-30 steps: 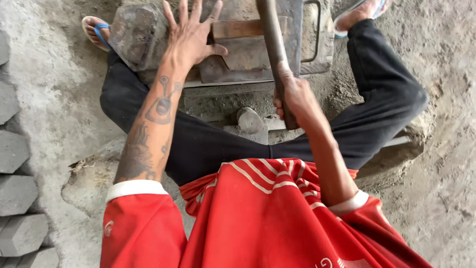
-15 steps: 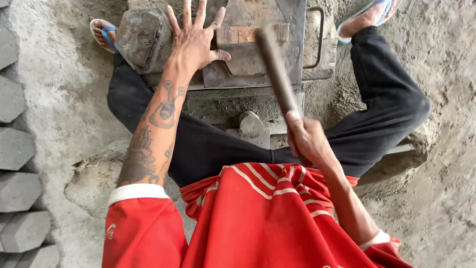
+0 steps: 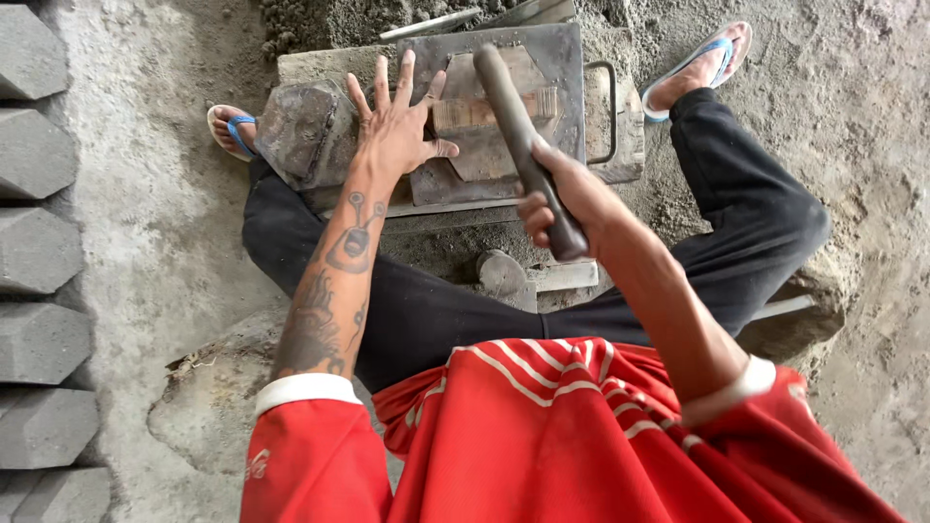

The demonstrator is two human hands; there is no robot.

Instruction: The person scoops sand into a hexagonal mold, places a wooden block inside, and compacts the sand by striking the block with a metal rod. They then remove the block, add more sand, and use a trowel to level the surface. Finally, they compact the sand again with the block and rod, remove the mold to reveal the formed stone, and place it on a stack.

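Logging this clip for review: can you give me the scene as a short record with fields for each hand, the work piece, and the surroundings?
left hand: flat, fingers spread, pressing on the grey metal mould plate
right hand: closed around the dark cylindrical metal bar, which is angled over the plate
work piece: the plate has a hexagonal insert and a wire handle at its right edge
surroundings: grey hexagonal concrete blocks stacked at left; sandy ground
posture: seated, legs either side of mould
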